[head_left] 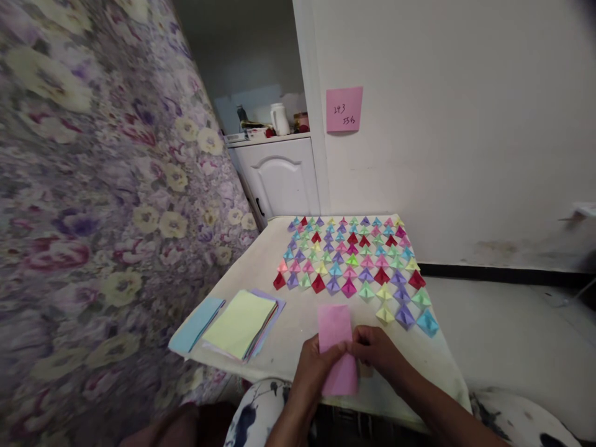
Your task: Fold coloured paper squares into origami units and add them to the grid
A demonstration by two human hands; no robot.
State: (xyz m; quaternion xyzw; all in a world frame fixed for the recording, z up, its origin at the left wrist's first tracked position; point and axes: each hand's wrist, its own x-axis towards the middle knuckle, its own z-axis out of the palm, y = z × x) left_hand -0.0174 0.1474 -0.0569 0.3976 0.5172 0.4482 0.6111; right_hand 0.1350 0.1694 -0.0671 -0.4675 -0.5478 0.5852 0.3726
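At the table's (265, 261) near edge, the left hand (316, 367) and right hand (378, 351) both grip a pink sheet (334, 328). Thumbs lie on top and fingers are closed on its lower half from either side, seemingly to keep it flat and its long edges aligned. Its upper half lies free on the table. Toward the near left corner sits a stack (239, 323) of coloured sheets with a blue sheet (195, 324) beside it, within the left hand's easy reach. Farther on, folded pieces (354, 261) stand in tidy rows up to the far edge, probably kept apart from the hands to avoid knocks. Beyond, a pink note (344, 109) sticks on the wall.
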